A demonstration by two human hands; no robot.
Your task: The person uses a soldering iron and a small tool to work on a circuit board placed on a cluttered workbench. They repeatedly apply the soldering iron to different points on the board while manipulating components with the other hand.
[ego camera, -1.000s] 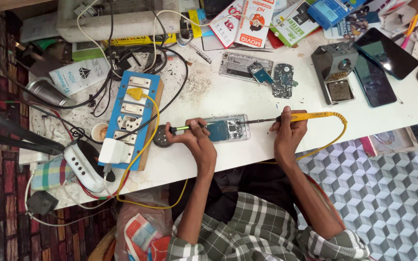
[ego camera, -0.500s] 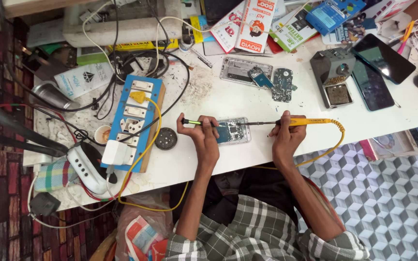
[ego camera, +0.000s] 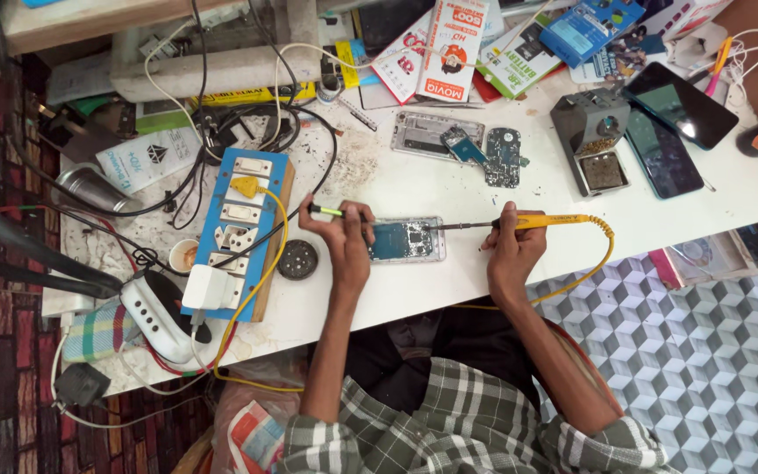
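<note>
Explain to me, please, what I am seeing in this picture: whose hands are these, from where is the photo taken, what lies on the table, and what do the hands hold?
The picture comes from a camera worn on a person's head, looking straight down at that person's own two bare hands. There is no machine.

The right hand holds a soldering iron with a yellow handle; its thin metal tip points at an opened phone lying flat on the white table. The left hand rests at the phone's left edge and holds a thin tool with a green tip.

Around them lie a blue switchboard with sockets, a small round black tin, a second opened phone with loose circuit boards, a grey iron stand, two dark phone screens, printed packets and many cables.
</note>
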